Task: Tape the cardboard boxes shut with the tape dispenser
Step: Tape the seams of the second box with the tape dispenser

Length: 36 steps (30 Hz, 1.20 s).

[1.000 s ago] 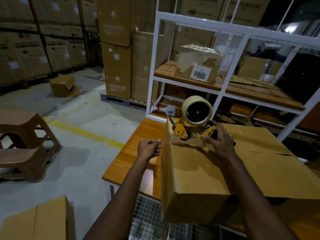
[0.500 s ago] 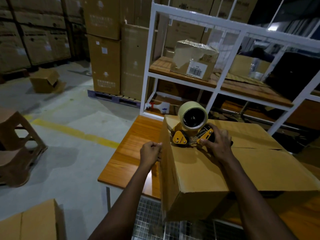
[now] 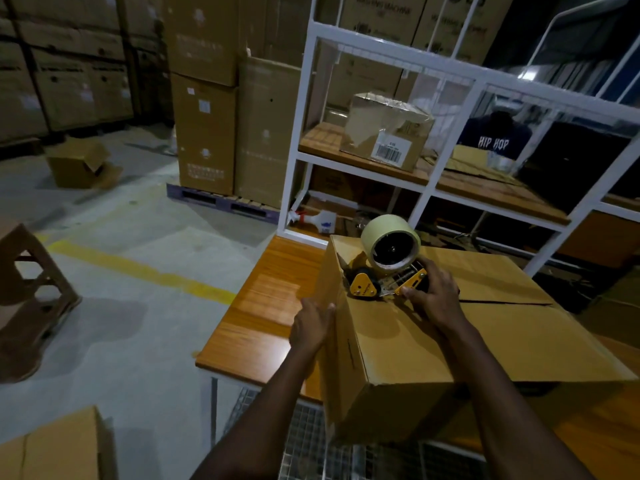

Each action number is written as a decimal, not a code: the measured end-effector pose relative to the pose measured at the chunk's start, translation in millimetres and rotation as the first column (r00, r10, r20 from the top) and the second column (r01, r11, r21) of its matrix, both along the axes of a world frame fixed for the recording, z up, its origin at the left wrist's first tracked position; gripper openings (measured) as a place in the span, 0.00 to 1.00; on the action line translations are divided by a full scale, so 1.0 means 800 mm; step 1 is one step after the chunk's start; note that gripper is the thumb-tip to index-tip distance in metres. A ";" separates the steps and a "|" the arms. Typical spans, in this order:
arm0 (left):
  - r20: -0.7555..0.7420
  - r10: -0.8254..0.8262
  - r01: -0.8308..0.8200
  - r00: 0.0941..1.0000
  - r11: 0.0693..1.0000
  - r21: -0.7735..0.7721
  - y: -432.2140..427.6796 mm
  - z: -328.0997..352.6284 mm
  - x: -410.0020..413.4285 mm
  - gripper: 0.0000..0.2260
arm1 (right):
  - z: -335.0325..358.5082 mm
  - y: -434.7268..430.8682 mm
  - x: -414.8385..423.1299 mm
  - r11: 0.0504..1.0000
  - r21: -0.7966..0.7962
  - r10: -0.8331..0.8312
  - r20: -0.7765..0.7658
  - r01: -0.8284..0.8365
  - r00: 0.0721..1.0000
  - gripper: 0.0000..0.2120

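A large brown cardboard box lies on the wooden table, its top flaps closed with a seam running right. A yellow tape dispenser with a pale tape roll rests on the box's top near its left edge. My right hand grips the dispenser's handle. My left hand lies flat against the box's left side face, fingers pressed on the cardboard just below the top edge.
A white metal shelf frame stands behind the table, holding a taped box with a barcode label. A person in a dark shirt sits beyond it. Stacked cartons on a pallet, a brown stool and a box stand on the floor.
My left hand went from a pinched fist beside the box to lying flat on its side face. The dispenser shifted slightly along the box top; my view moved closer.
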<state>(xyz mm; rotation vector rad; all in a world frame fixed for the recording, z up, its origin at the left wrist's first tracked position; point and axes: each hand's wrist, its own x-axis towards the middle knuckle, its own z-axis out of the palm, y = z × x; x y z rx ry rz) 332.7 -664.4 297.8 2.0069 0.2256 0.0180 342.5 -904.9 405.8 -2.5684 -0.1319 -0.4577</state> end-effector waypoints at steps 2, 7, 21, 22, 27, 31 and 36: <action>0.108 0.088 -0.086 0.990 0.996 -0.020 0.003 0.007 -0.002 0.14 | -0.003 -0.003 0.001 1.000 0.000 -0.008 -0.002 0.008 1.000 0.38; 0.181 -0.175 0.225 0.968 0.924 -0.310 -0.032 0.032 -0.027 0.35 | -0.009 -0.009 0.003 0.999 -0.035 -0.033 -0.008 0.033 0.999 0.42; 0.077 -0.298 0.278 0.951 0.939 0.204 0.009 0.045 0.022 0.48 | -0.009 -0.007 0.005 0.966 -0.255 0.068 0.112 -0.038 0.991 0.40; 0.086 -0.300 0.276 0.950 0.937 0.214 0.009 0.045 0.024 0.48 | -0.009 -0.006 0.006 0.967 -0.254 0.060 0.114 -0.030 0.992 0.40; 0.133 -0.257 0.218 0.957 0.943 0.251 0.009 0.038 0.028 0.47 | -0.009 -0.015 0.020 0.968 -0.247 0.072 0.072 -0.052 0.995 0.38; 0.155 -0.221 0.164 0.963 0.935 0.314 0.007 0.033 0.027 0.41 | -0.008 -0.034 0.027 0.975 -0.210 0.083 0.060 -0.069 0.995 0.31; 0.206 -0.208 0.139 0.956 0.942 0.307 0.004 0.037 0.022 0.30 | -0.005 -0.126 0.035 0.982 -0.190 0.019 0.040 -0.011 0.999 0.34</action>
